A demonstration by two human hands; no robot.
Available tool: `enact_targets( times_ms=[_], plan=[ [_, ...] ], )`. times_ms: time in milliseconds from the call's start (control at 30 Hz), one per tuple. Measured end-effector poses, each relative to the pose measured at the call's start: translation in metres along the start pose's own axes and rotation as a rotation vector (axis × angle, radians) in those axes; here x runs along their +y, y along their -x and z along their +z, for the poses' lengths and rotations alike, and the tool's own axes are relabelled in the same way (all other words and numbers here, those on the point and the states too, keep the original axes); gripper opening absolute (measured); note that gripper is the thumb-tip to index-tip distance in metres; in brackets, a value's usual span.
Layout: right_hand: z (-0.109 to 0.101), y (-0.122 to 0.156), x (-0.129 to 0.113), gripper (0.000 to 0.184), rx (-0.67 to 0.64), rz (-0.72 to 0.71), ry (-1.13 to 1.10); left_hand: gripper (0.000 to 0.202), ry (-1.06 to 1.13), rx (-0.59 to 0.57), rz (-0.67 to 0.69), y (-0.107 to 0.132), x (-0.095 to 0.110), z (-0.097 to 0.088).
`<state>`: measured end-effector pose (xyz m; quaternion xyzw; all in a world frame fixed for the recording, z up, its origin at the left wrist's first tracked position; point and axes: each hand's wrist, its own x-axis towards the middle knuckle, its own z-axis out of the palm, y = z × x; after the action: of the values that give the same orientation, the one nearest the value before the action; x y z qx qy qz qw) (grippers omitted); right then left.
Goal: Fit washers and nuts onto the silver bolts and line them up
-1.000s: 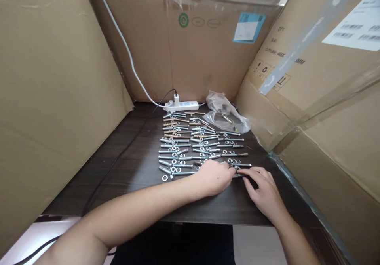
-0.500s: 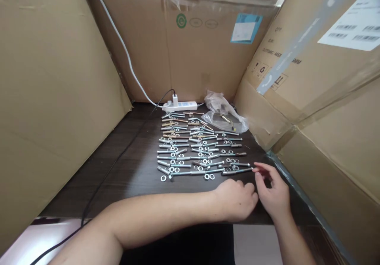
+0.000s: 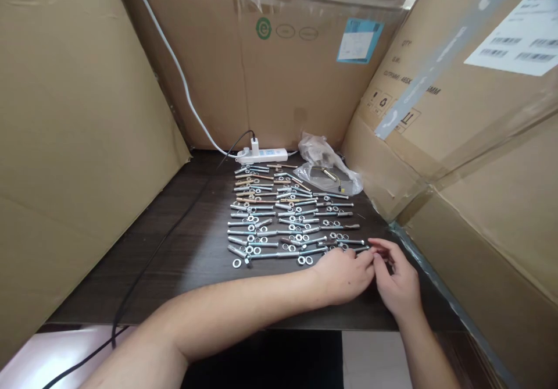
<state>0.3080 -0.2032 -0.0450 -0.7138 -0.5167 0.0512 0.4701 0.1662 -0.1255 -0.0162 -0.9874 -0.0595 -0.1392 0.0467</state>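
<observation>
At the front right of the dark table, my left hand (image 3: 343,276) reaches across with its fingers curled, their tips meeting those of my right hand (image 3: 397,278). Between the fingertips there may be something small, but I cannot make it out. My right thumb and fingers are bent in toward that spot. Close behind the hands lies the front row of metal bolts (image 3: 311,252), and my left hand covers part of its right end. Nuts (image 3: 301,260) and flat washers (image 3: 236,263) lie beside the bolts. Several rows of silver and brass-coloured bolts stretch back from there.
A white power strip (image 3: 262,156) with a plugged-in adapter stands at the back. Right of it lies a clear plastic bag (image 3: 323,159). A black cable (image 3: 172,230) crosses the table's left side. Cardboard walls (image 3: 204,75) enclose the left, back and right.
My left hand has moved up and slightly left, now covering the right end of the front bolt row. Its fingers have come up to my right fingertips. My right hand has shifted slightly left.
</observation>
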Motion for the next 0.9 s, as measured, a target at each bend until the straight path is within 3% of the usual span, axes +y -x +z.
enact_targets(
  times_ms=[200,400,667,900],
  plan=[
    [0.0,0.0,0.001,0.024,0.023,0.012,-0.004,0.027,0.0,0.03,-0.005,0.005,-0.003,-0.008],
    [0.001,0.001,0.002,0.025,0.013,0.016,-0.014,0.021,0.067,0.017,0.0,0.023,-0.017,-0.031],
    [0.003,0.001,-0.002,0.025,0.034,0.023,0.034,0.014,0.103,-0.072,-0.233,0.068,-0.091,-0.068],
    [0.004,0.001,-0.008,0.023,0.045,-0.032,0.129,0.02,0.298,0.073,-0.578,0.128,-0.164,-0.075]
  ],
)
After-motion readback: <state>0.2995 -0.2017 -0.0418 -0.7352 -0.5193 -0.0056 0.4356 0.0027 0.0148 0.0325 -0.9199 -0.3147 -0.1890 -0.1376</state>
